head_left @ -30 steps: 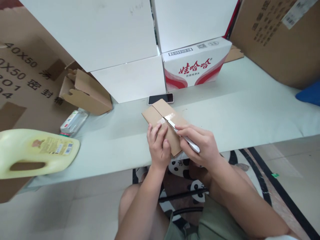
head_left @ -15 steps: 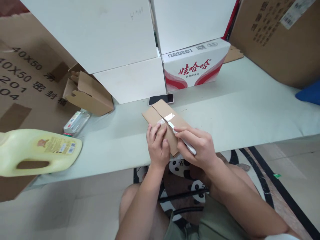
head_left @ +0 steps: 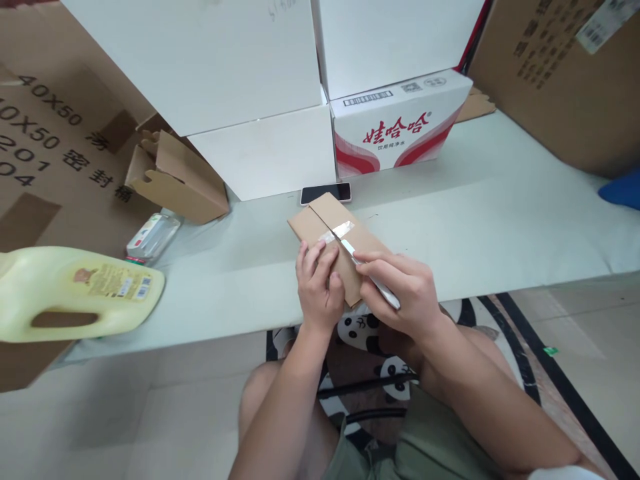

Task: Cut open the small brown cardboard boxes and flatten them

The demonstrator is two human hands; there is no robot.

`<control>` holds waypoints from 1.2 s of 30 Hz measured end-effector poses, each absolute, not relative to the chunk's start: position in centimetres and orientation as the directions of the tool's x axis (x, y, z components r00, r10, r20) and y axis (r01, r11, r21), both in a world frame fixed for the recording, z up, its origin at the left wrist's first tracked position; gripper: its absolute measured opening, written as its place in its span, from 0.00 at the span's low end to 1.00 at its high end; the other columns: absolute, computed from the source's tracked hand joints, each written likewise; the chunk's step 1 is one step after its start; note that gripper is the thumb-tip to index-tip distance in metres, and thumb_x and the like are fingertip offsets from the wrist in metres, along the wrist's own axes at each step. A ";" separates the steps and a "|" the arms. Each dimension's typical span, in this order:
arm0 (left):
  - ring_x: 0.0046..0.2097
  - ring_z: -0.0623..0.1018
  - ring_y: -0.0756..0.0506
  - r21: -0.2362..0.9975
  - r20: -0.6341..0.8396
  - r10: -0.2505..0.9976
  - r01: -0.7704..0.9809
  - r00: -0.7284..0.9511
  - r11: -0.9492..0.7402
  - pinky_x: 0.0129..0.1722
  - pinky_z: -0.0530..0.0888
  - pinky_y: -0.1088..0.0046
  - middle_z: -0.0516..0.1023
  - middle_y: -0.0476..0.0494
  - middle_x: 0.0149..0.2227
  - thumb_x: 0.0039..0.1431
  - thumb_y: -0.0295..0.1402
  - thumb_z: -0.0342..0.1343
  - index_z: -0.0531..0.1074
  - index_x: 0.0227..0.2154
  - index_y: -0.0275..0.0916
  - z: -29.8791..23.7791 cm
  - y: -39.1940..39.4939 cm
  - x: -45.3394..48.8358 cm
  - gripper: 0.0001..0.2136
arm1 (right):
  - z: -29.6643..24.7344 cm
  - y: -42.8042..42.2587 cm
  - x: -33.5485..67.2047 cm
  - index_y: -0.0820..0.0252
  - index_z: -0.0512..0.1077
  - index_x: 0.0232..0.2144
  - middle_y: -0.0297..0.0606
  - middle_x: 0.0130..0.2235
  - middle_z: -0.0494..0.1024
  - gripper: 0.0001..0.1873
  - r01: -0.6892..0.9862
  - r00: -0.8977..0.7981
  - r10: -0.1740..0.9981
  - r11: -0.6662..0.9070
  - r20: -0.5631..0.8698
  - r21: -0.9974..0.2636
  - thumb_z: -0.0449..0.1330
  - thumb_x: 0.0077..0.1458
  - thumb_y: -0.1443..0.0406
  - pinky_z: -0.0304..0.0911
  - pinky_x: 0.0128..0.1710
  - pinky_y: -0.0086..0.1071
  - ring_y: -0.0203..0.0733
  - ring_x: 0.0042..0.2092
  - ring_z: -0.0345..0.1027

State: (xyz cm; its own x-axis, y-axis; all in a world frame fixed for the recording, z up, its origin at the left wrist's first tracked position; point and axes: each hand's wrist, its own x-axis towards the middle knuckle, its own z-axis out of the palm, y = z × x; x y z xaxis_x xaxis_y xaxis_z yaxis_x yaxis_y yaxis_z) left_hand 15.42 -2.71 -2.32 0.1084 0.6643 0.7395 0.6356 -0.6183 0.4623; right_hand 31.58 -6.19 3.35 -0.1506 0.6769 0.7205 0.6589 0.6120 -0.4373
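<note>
A small flat brown cardboard box [head_left: 320, 217] lies at an angle near the table's front edge, with a strip of clear tape [head_left: 343, 229] across its centre seam. My left hand [head_left: 320, 283] presses on its near left part, fingers bent over the top. In my right hand [head_left: 403, 287] is a white utility knife [head_left: 349, 248], held like a pen, its front end at the seam just on my side of the tape. Whether the blade is in the cardboard, I cannot tell.
A phone [head_left: 326, 193] lies behind the box. White cartons [head_left: 265, 153] and a red-and-white water carton [head_left: 400, 137] stand at the back. To the left are a small open carton [head_left: 193, 180], a clear bottle [head_left: 154, 238] and a yellow jug [head_left: 115, 290].
The knife's front end has drawn back slightly along the seam, toward me and away from the tape. My left hand stays on the box. The whole view has shifted a little.
</note>
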 end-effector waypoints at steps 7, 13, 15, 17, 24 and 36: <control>0.60 0.75 0.40 0.462 0.736 0.667 0.633 0.116 -0.621 0.69 0.60 0.50 0.78 0.36 0.55 0.71 0.38 0.43 0.76 0.52 0.38 -2.6 -2.6 15.2 0.19 | 3.4 -6.0 31.2 0.57 0.73 0.32 0.40 0.44 0.86 0.05 0.689 -0.140 0.707 0.572 0.693 -0.445 0.58 0.59 0.69 0.71 0.32 0.32 0.42 0.36 0.81; 0.61 0.74 0.40 0.469 0.742 0.662 0.620 0.109 -0.629 0.69 0.61 0.49 0.77 0.35 0.55 0.71 0.38 0.43 0.75 0.53 0.38 -2.5 -2.6 15.2 0.18 | 3.5 -6.5 31.6 0.56 0.71 0.33 0.40 0.42 0.86 0.07 0.590 -0.104 0.662 0.642 0.742 -0.490 0.57 0.56 0.72 0.74 0.35 0.32 0.41 0.37 0.82; 0.62 0.73 0.39 0.479 0.741 0.664 0.616 0.098 -0.626 0.68 0.61 0.48 0.77 0.34 0.56 0.71 0.38 0.43 0.75 0.53 0.37 -2.7 -2.6 15.0 0.19 | 3.5 -7.3 32.0 0.55 0.71 0.32 0.38 0.39 0.86 0.09 0.525 -0.037 0.606 0.688 0.794 -0.501 0.57 0.54 0.75 0.76 0.35 0.32 0.41 0.37 0.82; 0.62 0.73 0.39 0.486 0.739 0.667 0.609 0.096 -0.627 0.69 0.60 0.47 0.76 0.34 0.56 0.71 0.39 0.43 0.75 0.53 0.38 -2.9 -2.4 14.7 0.19 | 3.3 -7.7 32.7 0.55 0.71 0.33 0.37 0.40 0.85 0.10 0.495 0.095 0.543 0.702 0.835 -0.513 0.58 0.54 0.76 0.76 0.33 0.32 0.40 0.35 0.81; 0.69 0.64 0.36 0.621 0.627 0.770 0.522 0.118 -0.585 0.69 0.59 0.46 0.73 0.34 0.61 0.71 0.45 0.44 0.75 0.54 0.39 -3.3 -1.3 12.0 0.22 | -1.6 -3.3 36.0 0.55 0.73 0.37 0.48 0.51 0.81 0.05 0.678 0.262 0.710 0.347 0.654 -0.648 0.60 0.56 0.66 0.73 0.52 0.52 0.54 0.51 0.78; 0.70 0.64 0.37 0.995 0.071 0.966 0.088 -0.250 -0.051 0.67 0.64 0.54 0.70 0.38 0.66 0.64 0.59 0.41 0.74 0.56 0.45 -4.5 0.5 6.3 0.31 | -7.5 -0.5 37.5 0.62 0.79 0.49 0.50 0.64 0.71 0.22 0.834 0.084 0.985 0.014 0.152 -0.552 0.57 0.54 0.63 0.47 0.68 0.68 0.70 0.71 0.51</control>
State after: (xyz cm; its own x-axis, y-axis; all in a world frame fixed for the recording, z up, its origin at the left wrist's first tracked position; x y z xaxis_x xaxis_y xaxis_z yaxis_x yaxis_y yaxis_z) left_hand 6.28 0.55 -4.50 -0.2501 0.9656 0.0712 0.0876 -0.0507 0.9949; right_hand 37.54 -0.52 -7.50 0.0836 0.9849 0.1516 0.8339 0.0142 -0.5517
